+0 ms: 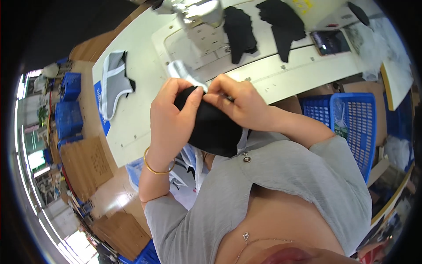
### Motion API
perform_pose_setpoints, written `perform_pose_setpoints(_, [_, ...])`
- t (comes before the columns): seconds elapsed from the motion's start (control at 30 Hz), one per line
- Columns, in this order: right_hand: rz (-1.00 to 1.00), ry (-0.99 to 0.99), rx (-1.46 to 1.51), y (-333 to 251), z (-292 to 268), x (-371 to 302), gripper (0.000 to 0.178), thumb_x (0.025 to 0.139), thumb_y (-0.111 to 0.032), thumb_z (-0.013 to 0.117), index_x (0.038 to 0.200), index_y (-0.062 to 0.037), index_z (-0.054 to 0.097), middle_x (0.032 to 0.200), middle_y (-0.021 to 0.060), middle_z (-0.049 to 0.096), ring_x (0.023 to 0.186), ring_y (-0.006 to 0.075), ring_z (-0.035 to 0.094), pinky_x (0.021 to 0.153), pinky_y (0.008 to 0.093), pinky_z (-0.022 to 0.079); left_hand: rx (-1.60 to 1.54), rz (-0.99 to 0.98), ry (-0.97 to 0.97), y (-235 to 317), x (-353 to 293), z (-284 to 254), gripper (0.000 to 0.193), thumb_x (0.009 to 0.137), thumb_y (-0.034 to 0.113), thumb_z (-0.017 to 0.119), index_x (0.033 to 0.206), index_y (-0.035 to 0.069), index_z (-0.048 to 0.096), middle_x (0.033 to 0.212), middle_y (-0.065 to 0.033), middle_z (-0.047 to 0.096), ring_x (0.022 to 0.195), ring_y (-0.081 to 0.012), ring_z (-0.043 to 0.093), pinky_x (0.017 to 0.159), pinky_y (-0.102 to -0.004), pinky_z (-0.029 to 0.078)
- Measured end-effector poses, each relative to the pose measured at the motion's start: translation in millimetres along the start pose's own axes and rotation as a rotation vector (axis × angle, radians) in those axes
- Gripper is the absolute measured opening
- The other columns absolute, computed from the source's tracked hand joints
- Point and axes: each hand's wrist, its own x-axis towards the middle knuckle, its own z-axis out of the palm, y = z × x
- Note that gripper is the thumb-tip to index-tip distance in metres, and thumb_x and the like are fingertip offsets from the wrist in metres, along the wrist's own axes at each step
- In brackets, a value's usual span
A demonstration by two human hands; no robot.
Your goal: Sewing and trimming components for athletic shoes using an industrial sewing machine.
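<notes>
Both hands are together in front of my chest, at the near edge of the sewing table [281, 83]. My left hand [171, 112] is closed, its thumb and fingers pinching the upper edge of a black fabric piece [217, 132]. My right hand [241, 99] pinches the same edge beside the left thumb. A small dark thing [229, 97] shows at the right fingers; its kind is unclear. The black fabric hangs down against my grey shirt, with a light grey edge at its lower right. Just beyond the hands lies a white-and-grey fabric piece [184, 72], partly hidden by them.
A sewing machine [200, 20] stands beyond my hands. Black cut pieces [239, 33] lie right of it, near a dark-screened device [330, 42]. A white-trimmed grey piece [115, 81] rests at the table's left. Blue baskets [362, 136] stand at right, cardboard boxes [85, 165] at left.
</notes>
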Motion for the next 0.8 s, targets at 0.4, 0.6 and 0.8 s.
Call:
perform_pose_setpoints(0.4, [0.114,0.306,-1.196,106,-168,18,0.017,0.085,-0.020,0.069,0.098,-0.0096,0.064,0.095,0.0028,0.061,0.093,0.0256,0.061,0.074,0.0390,0.051,-0.482,-0.117,0.047,-17,7,30,0.015,0.097,0.010,0.061,0.087,0.000,0.062,0.072,0.0061,0.055,0.064,-0.0013,0.044,0.058,-0.0176,0.036])
perform_pose_setpoints(0.6, [-0.001,0.304,-1.111,98,-177,25,0.018,0.085,-0.021,0.069,0.099,-0.0107,0.064,0.092,0.0045,0.062,0.092,0.0278,0.062,0.073,0.0411,0.050,-0.541,-0.108,0.098,-14,4,39,0.014,0.097,0.011,0.061,0.087,0.001,0.061,0.072,0.0074,0.052,0.063,0.0005,0.039,0.056,-0.0161,0.030])
perform_pose_setpoints(0.8, [0.142,0.075,-0.999,83,-200,41,0.019,0.086,-0.015,0.067,0.103,-0.0075,0.063,0.084,0.0112,0.063,0.086,0.0308,0.060,0.075,0.0369,0.048,-0.562,-0.112,0.085,-18,0,41,0.014,0.097,0.011,0.061,0.086,0.002,0.061,0.071,0.0078,0.051,0.062,0.0011,0.037,0.055,-0.0165,0.028])
